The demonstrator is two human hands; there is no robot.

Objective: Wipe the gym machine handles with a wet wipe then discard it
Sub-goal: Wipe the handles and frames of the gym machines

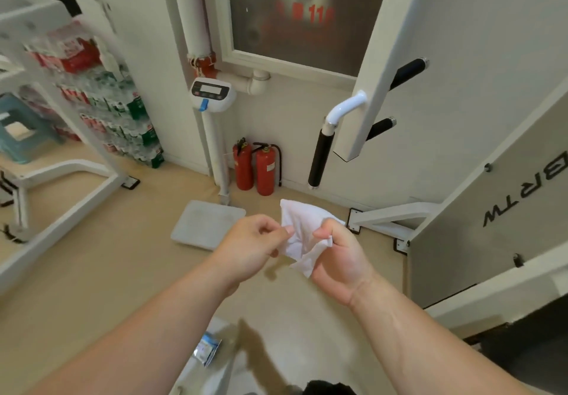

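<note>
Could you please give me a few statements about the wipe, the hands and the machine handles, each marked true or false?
1. Both hands hold the wet wipe. True: left hand and right hand pinch it.
2. The wipe is pressed on the black handle. False: it is held apart from it, in the air.
3. Two fire extinguishers stand by the wall. True.
4. The extinguishers are blue. False: red.

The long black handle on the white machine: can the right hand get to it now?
Probably yes. Nothing stands between the right hand and the long black handle above it. But both hands hold the white wipe, so the left hand should let go first.
</note>
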